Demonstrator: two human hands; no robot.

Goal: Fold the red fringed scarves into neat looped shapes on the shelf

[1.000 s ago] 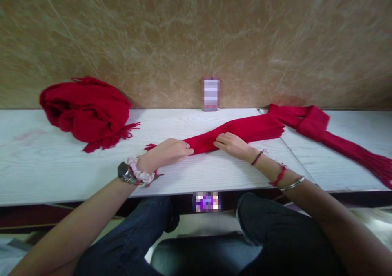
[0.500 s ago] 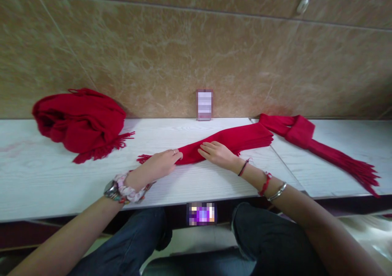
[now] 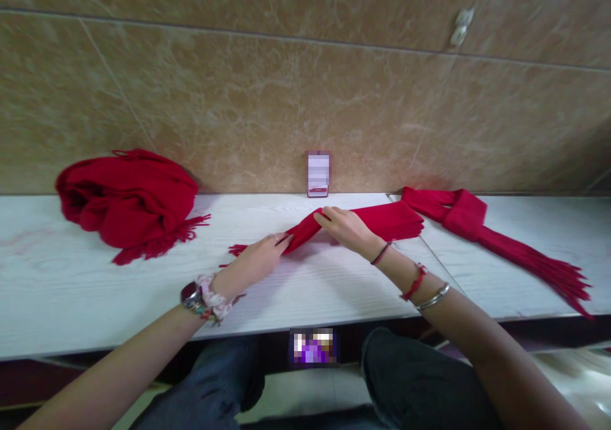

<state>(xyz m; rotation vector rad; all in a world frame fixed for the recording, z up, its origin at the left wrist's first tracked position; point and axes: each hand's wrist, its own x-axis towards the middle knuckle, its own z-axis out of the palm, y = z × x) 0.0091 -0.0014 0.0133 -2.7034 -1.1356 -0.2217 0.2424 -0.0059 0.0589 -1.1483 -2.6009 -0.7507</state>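
A red fringed scarf (image 3: 386,219), folded into a long layered strip, lies on the white wood-grain counter in front of me. My left hand (image 3: 258,258) is closed on the strip near its left, fringed end. Further right, my right hand (image 3: 347,228) grips the middle of the strip, its fingers curled over the far edge. Between my hands the cloth is lifted and tilted off the surface. The right part of the strip still rests flat, its layered edges showing. My thumbs are partly hidden.
A bundled red scarf (image 3: 128,198) with fringe sits at the left. Another red scarf (image 3: 506,245), folded over itself, stretches along the right. A phone (image 3: 318,174) leans against the tiled wall (image 3: 238,99). The white counter (image 3: 157,303) ends just above my knees.
My right hand has drawn up the middle of the scarf, which was lying flat. My left hand has shifted slightly right. The whole view has tilted upward a little.
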